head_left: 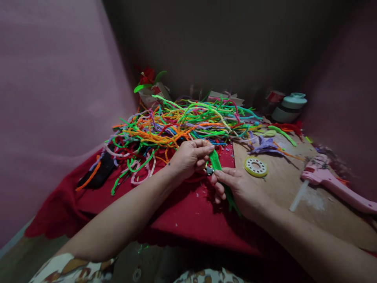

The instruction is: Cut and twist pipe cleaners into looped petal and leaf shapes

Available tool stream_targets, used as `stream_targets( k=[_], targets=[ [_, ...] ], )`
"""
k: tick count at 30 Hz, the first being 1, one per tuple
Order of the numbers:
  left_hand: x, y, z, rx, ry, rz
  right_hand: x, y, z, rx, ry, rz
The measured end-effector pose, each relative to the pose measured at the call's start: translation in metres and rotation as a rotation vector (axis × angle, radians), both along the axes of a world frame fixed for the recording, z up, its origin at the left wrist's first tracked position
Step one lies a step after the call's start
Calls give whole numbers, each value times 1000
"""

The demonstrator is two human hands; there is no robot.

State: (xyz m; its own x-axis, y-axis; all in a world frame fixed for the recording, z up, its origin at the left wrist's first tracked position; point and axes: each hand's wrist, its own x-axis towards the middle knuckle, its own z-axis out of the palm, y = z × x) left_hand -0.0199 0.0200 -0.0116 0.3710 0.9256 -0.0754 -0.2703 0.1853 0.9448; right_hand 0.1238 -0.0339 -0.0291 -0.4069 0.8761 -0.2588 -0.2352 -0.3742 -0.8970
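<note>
one head-worn camera, looking forward and down along both forearms. it is centring close on the green pipe cleaner (215, 160) between left hand (191, 157) and right hand (240, 188), facing the wall corner (118, 51) beyond the red cloth (182, 212).

Dim warm light, dark upper background — wide-angle stretched, soft edges

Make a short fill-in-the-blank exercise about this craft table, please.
1. The left hand and the right hand hold a piece whose colour is ____.
2. The glue gun on the board is ____.
3. The pile of pipe cleaners lies on a cloth that is ____.
4. The yellow ring lies to the ____ of both hands.
Missing words: green; pink; red; right.
</note>
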Motion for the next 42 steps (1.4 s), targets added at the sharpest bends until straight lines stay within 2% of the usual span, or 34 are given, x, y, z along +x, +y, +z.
stream_targets(
  k=[4, 8, 10, 14, 19, 21, 23, 25, 28, 30, 32, 34, 36, 42],
  targets=[
    [-3, 0, 3, 14, 37, -45, 1, 0, -2, -8, 23, 16],
    [-3, -2, 5, -37, 47, -157, 4, 0, -4, -18, 83, 51],
    [-1, -3, 4, -23, 75, -146, 4, -1, -3, -38, 104, 49],
    [1, -4, 5, 95, 298, 29, 1, -2, 3, -63, 120, 20],
    [0, -5, 5, 439, 641, 248, -1, -3, 3, -72, 90, 27],
    [0, -4, 3, 494, 704, 320, 0, -4, 1, -76, 70, 26],
    [0, -3, 3, 448, 676, 335, 1, -4, -2, -76, 62, 19],
    [1, -1, 3, 309, 550, 289, 1, -3, -3, -67, 65, 14],
    [0, 0, 4, 30, 273, 110, 2, -2, -3, -67, 73, 16],
    [-1, 0, 4, -92, 115, -28, 3, -1, -2, -75, 76, 20],
    [0, -1, 2, -172, 26, -145, 3, 0, -1, -76, 83, 19],
    [1, -3, 0, -229, 18, -223, 4, 1, -1, -76, 93, 15],
    [4, -5, -1, -246, 68, -236, 5, 2, -1, -74, 102, 12],
    [3, -6, 1, -217, 171, -143, 6, 1, -2, -13, 88, 4]
  ],
)
